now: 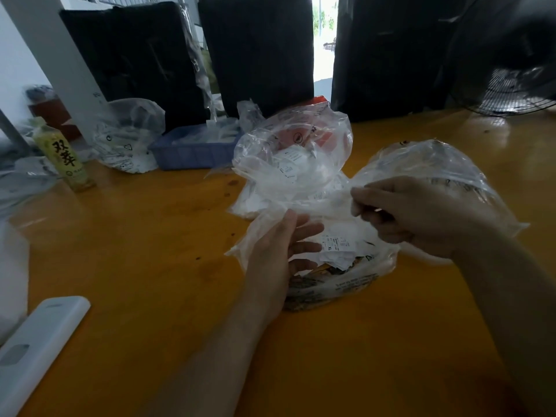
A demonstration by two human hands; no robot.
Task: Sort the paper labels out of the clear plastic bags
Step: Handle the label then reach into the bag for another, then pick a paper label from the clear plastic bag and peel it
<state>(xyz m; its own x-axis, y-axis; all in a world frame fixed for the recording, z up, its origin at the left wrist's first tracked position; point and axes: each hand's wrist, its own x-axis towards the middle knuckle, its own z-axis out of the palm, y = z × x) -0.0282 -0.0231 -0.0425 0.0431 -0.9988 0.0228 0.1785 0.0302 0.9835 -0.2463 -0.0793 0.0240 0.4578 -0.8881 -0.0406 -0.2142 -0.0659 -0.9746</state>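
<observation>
Left grip: the left hand (281, 251) lies with fingers spread and nearly straight against the near clear plastic bag (340, 284), released, pressing its left side.
Right grip: the right hand (421, 215) has fingers curled, pinching a fold of clear film at the bag's top, lifted above the tabletop (150, 251).
Paper labels (337, 246): white slips bunched inside the near bag, between the two hands, just right of the left fingertips and below the right hand.
Second bag (293, 158): behind the near one, holding more white slips.
Farther left: a blue tray (192, 153), a green bottle (61, 155), another bag (129, 136).
</observation>
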